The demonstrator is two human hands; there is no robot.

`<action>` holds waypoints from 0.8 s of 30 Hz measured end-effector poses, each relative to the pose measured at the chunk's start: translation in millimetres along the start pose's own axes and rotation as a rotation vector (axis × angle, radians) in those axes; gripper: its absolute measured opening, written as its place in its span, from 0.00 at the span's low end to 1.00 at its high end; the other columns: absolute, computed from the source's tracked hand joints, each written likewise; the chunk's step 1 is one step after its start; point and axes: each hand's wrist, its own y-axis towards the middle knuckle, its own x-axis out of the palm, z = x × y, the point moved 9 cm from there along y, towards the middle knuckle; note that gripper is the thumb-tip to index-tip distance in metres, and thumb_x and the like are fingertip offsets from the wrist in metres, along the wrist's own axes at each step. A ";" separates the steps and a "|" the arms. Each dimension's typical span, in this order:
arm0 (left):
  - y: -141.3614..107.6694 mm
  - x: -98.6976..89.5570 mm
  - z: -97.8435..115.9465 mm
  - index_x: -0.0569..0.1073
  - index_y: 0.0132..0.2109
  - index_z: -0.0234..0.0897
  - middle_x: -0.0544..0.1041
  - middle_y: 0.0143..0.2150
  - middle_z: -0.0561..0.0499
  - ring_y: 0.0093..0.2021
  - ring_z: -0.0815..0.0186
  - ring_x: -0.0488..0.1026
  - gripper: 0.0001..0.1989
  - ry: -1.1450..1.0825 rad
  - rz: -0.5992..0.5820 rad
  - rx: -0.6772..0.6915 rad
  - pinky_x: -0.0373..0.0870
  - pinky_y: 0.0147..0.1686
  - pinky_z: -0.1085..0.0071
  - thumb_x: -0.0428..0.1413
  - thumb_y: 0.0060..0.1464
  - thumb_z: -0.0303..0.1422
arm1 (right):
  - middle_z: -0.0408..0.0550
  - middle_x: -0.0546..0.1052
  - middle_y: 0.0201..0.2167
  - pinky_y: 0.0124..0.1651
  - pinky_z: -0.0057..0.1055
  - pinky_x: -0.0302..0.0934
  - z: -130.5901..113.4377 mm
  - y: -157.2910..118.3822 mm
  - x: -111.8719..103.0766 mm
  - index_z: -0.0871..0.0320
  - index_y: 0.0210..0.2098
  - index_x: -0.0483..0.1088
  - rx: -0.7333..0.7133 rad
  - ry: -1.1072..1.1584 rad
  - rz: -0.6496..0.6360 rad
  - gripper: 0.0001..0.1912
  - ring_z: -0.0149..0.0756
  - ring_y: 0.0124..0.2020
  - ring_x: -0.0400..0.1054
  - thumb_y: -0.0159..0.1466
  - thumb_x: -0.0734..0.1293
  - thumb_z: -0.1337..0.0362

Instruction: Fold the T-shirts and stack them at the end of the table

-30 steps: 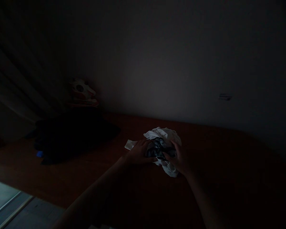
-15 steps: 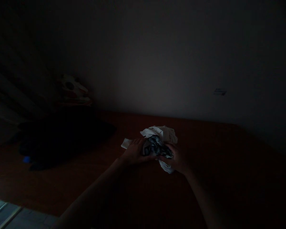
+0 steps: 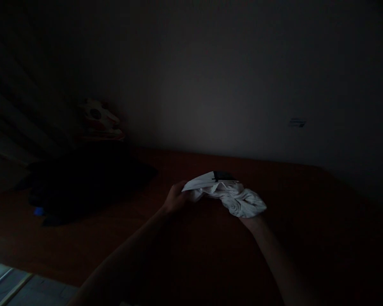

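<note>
A crumpled white cloth garment (image 3: 242, 202) with a dark patch near its top is bunched up between my hands, over the middle of the table. What kind of garment it is, I cannot make out in the dim light. My left hand (image 3: 176, 198) grips its left end, the fingers mostly tucked behind the fabric. Beneath the right end is my right hand (image 3: 249, 222), with the cloth draped over it so that only the wrist side shows.
A large black heap of cloth (image 3: 92, 182) lies on the brown table (image 3: 166, 161) to the left, a small blue item (image 3: 38, 211) at its edge. Behind the heap is a white and red object (image 3: 102, 119). A pale wall (image 3: 210, 85) rises at the back.
The garment has been turned over: its dark patterned part, which faced me between my hands, now shows only at the top. White fabric has swung right, over my right hand.
</note>
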 end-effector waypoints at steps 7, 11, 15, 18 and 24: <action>5.9 -51.7 -22.2 0.75 0.54 0.39 0.81 0.54 0.42 0.53 0.51 0.79 0.30 -0.560 0.379 -0.244 0.78 0.51 0.56 0.47 0.59 0.56 | 0.57 0.79 0.54 0.50 0.45 0.74 21.5 8.9 -34.0 0.53 0.58 0.71 0.191 0.328 0.135 0.46 0.50 0.55 0.75 0.65 0.44 0.29; 3.5 -68.0 -31.9 0.69 0.62 0.37 0.76 0.62 0.37 0.61 0.47 0.74 0.36 -0.201 0.410 -0.253 0.73 0.57 0.53 0.52 0.57 0.57 | 0.59 0.74 0.60 0.58 0.49 0.69 18.9 1.7 -21.7 0.53 0.65 0.63 0.177 0.070 0.099 0.44 0.52 0.60 0.71 0.61 0.62 0.31; 2.0 -54.1 -12.3 0.62 0.68 0.36 0.67 0.69 0.33 0.69 0.42 0.64 0.46 0.382 0.314 0.008 0.61 0.66 0.47 0.64 0.48 0.53 | 0.58 0.74 0.61 0.60 0.53 0.65 -3.6 -15.0 14.4 0.51 0.64 0.64 -0.002 -0.330 -0.126 0.46 0.56 0.60 0.70 0.52 0.76 0.41; 3.1 -30.0 -6.7 0.65 0.67 0.37 0.68 0.68 0.32 0.68 0.40 0.65 0.42 0.556 0.144 0.073 0.61 0.65 0.45 0.65 0.48 0.49 | 0.55 0.79 0.54 0.56 0.50 0.67 -9.5 -19.6 20.9 0.50 0.58 0.71 -0.057 -0.437 -0.170 0.34 0.55 0.55 0.74 0.54 0.75 0.47; 2.9 -56.1 -15.8 0.77 0.53 0.39 0.84 0.46 0.42 0.45 0.47 0.82 0.25 0.122 0.211 -0.086 0.78 0.45 0.55 0.62 0.47 0.41 | 0.52 0.83 0.42 0.44 0.44 0.72 21.6 -5.1 -11.0 0.53 0.48 0.76 0.229 -0.087 0.042 0.25 0.51 0.43 0.78 0.55 0.72 0.48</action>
